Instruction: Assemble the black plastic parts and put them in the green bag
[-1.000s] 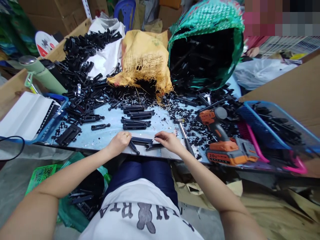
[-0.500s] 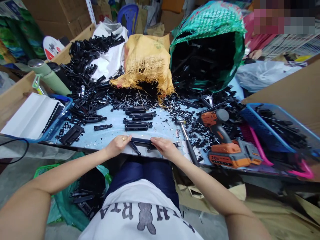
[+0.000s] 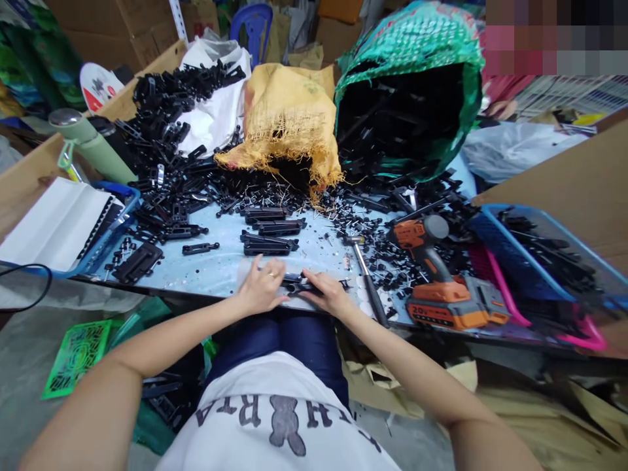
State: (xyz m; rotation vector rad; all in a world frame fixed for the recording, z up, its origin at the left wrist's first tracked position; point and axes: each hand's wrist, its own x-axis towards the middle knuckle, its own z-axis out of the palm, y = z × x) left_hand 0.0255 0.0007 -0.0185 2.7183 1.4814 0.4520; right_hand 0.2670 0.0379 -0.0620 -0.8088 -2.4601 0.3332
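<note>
My right hand (image 3: 328,293) is closed on the right part of a long black plastic part (image 3: 295,286) at the table's front edge. My left hand (image 3: 263,285), with a ring on one finger, closes over the left end of the same part and hides most of that end. Just beyond my hands, several finished-looking black bars (image 3: 269,244) lie in short stacks. A hammer (image 3: 367,278) with a black handle rests to the right of my right hand. One single black arm piece (image 3: 201,248) lies farther left.
An orange cordless drill (image 3: 444,281) stands at right, beside a blue basket (image 3: 530,255) of black parts. Screws and small pieces spread before a yellow sack (image 3: 292,118) and a green woven sack (image 3: 412,49). A paper-filled blue basket (image 3: 93,265) and green bottle (image 3: 98,147) are left.
My left hand has moved right and turned over the black part, closer to my right hand. The loose arm piece between them is now covered. My right hand has barely moved.
</note>
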